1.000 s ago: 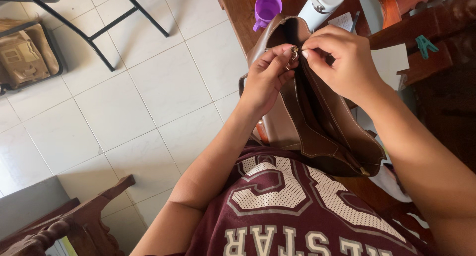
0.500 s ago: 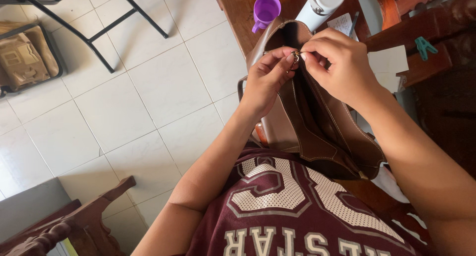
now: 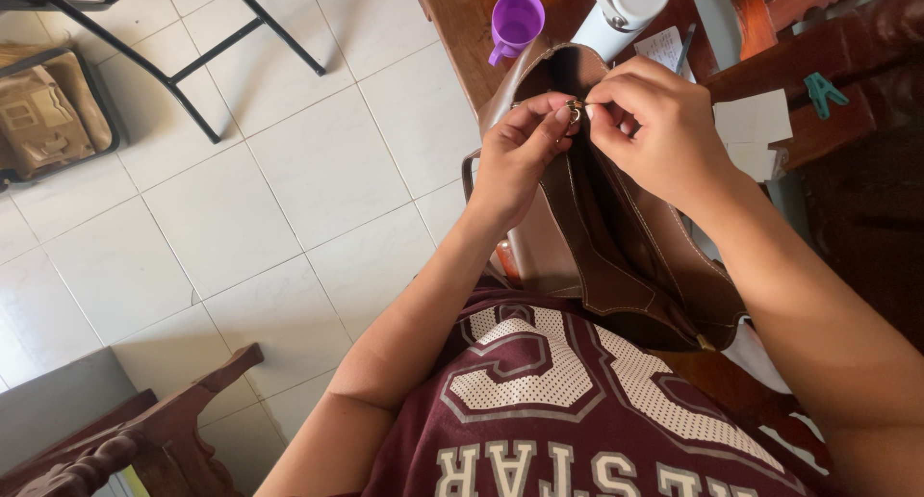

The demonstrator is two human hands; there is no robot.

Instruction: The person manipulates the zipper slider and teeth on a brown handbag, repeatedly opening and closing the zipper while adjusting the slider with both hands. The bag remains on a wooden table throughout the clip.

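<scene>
— Brown leather bag (image 3: 616,256), where does it sit?

— On the person's lap, leaning up against the edge of the wooden table (image 3: 462,25), its mouth open toward the camera. The inside is dark; I cannot tell what it holds.

— And the hands?

— Both meet at the upper rim of the bag. The left hand (image 3: 515,155) has its thumb and forefinger pressed together on a small metal ring (image 3: 576,107) at the rim, the other fingers curled under. The right hand (image 3: 659,131) pinches the same small piece from the other side, fingers bunched tight. The fingertips of the two hands nearly touch.

— What stands beyond the bag?

— A purple cup (image 3: 515,21) on the table just past the bag's rim, mouth up; nothing shows inside it. Beside it a white bottle (image 3: 626,11) with its lid on, so its contents are hidden. A slip of paper (image 3: 664,47) lies next to the bottle.

— Anything else about?

— A teal clothespin (image 3: 823,91) on dark wood to the right. On the tiled floor (image 3: 289,189), far left, a black-framed basket (image 3: 48,107) holds a tan folded bag. A carved wooden chair (image 3: 144,430) shows at lower left.
</scene>
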